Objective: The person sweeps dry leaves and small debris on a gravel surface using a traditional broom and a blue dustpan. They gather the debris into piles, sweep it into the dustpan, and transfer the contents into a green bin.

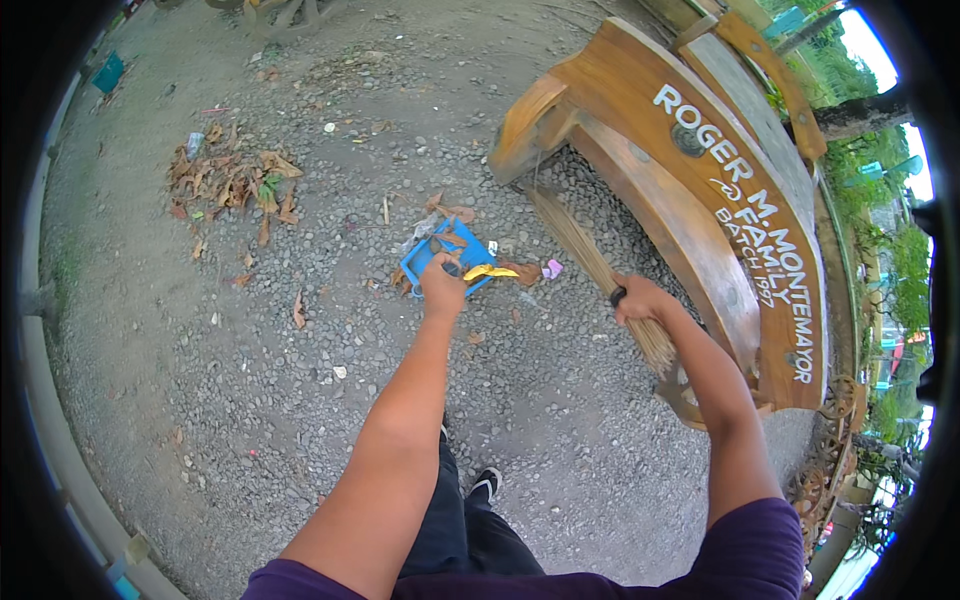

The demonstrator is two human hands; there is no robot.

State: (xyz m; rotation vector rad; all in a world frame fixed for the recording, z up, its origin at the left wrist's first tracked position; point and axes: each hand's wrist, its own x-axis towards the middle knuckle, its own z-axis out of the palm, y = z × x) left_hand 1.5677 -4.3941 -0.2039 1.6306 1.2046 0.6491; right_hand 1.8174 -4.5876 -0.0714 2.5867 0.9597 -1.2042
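Note:
My left hand [442, 283] grips the dark end of the handle of a blue plastic dustpan [474, 251], held over the gravel. Dry brown leaves and a clear plastic wrapper [421, 229] lie in or against the pan; which of them are inside is hard to tell. A yellow leaf or peel [491, 272] overlaps its right side. In my right hand [646, 297] is a stick broom [574, 232] bound with a black band, its thin bristles pointing up toward the bench's end. A pink scrap [553, 268] and a brown leaf [527, 273] lie between the two hands.
A curved wooden bench [645, 180] with painted lettering on its backrest stands close on my right. A heap of dry leaves [232, 180] with a plastic cup [195, 145] is on the gravel [337, 420] at upper left. A concrete curb [46, 390] runs along the left.

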